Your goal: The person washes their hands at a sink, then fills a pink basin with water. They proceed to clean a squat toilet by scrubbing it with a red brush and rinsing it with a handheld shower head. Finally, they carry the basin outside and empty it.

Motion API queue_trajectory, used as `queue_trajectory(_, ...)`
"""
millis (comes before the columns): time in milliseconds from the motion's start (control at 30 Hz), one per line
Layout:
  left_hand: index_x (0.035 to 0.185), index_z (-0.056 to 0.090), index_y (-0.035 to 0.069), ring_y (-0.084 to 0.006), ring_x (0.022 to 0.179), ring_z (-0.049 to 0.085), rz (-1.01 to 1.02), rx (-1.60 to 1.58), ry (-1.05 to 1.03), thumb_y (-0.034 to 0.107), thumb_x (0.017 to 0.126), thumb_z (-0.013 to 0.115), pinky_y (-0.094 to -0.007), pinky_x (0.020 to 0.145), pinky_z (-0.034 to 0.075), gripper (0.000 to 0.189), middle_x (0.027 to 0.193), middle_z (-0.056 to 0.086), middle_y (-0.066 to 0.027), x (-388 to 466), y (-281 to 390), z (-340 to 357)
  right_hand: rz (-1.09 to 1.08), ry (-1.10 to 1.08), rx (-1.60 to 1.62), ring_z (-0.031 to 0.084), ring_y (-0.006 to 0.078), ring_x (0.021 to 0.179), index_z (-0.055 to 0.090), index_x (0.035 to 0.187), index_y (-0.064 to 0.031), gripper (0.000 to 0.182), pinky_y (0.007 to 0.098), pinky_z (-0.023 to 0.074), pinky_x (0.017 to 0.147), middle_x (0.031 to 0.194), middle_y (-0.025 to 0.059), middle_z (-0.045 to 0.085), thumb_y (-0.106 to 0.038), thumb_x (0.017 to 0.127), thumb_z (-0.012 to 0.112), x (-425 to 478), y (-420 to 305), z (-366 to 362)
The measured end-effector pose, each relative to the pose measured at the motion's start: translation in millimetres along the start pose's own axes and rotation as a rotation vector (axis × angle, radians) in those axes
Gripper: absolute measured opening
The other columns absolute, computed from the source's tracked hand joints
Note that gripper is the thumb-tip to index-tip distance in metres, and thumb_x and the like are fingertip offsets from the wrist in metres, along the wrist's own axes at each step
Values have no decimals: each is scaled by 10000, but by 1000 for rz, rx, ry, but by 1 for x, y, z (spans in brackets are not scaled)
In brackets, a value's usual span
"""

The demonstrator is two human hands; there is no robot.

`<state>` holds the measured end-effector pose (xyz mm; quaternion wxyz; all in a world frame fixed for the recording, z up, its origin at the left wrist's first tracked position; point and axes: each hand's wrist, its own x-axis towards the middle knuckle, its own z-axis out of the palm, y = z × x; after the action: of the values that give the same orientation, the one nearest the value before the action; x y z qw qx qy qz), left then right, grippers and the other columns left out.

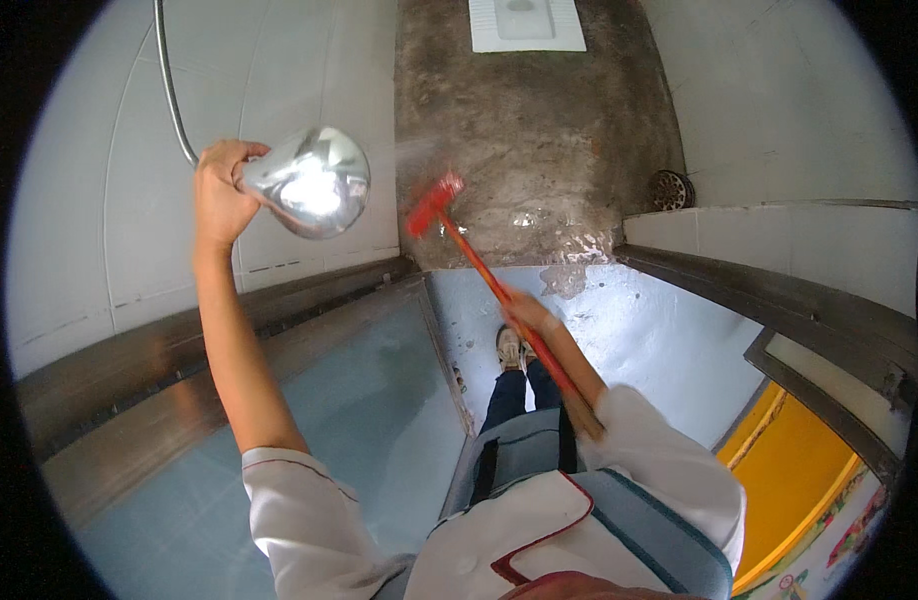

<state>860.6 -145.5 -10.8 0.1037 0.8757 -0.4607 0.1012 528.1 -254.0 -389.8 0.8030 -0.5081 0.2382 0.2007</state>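
My left hand [226, 191] grips the neck of a chrome shower head [309, 184], raised by the tiled wall on the left. A metal hose [172, 97] runs up from behind that hand, and a faint spray leaves the head towards the floor. In my right hand [530, 311] is the red handle of a floor brush [478, 262]. Its red head [435, 204] is at the wet concrete floor [534, 135], near the left wall; blur hides whether the bristles touch. Water glints on the floor around the brush.
A white squat toilet [528, 26] is set in the floor at the far end. A round drain cover [670, 190] stands at the right wall. Dark door frame [759, 300] edges flank the threshold. My shoes [508, 349] are on the pale floor [631, 330]; a yellow object [796, 480] stands at right.
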Motion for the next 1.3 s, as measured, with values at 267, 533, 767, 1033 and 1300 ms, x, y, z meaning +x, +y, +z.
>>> queue_trajectory(267,760,626,34,-219,672,516,-49,-182,113,104,594,634,-296,677,405,180,674,578,-72,4,18,-1,-35,-146,159,430,74,416,350,1316,-162,572,221,336,351,582,-10,465,-180,784,560,46,-41,-26)
queue_trajectory(533,813,631,42,-206,646,492,-98,-286,89,88,630,601,-294,647,400,190,660,533,-66,-11,-7,16,182,260,110,425,62,411,337,1329,-153,603,193,324,354,618,-21,503,-67,775,559,-105,-20,-45)
queue_trajectory(767,797,633,57,-214,647,500,-48,-318,103,51,612,588,-291,658,382,190,632,510,-74,64,-10,76,-130,257,431,400,78,371,287,1325,-121,534,211,321,322,565,-18,455,-144,832,489,32,-74,-93)
queue_trajectory(1033,783,636,53,-208,650,483,-56,-297,78,15,545,603,-294,695,359,243,613,496,-67,131,-37,104,-47,350,525,384,83,376,285,1335,-122,547,216,317,327,561,-28,424,-117,830,497,14,-161,-107)
queue_trajectory(1300,786,636,41,-211,632,489,-98,-369,-24,33,539,606,-301,702,357,249,627,513,-71,155,-102,140,204,530,709,380,65,382,234,1369,-190,648,197,290,327,548,-37,409,-56,800,513,-30,-187,-49)
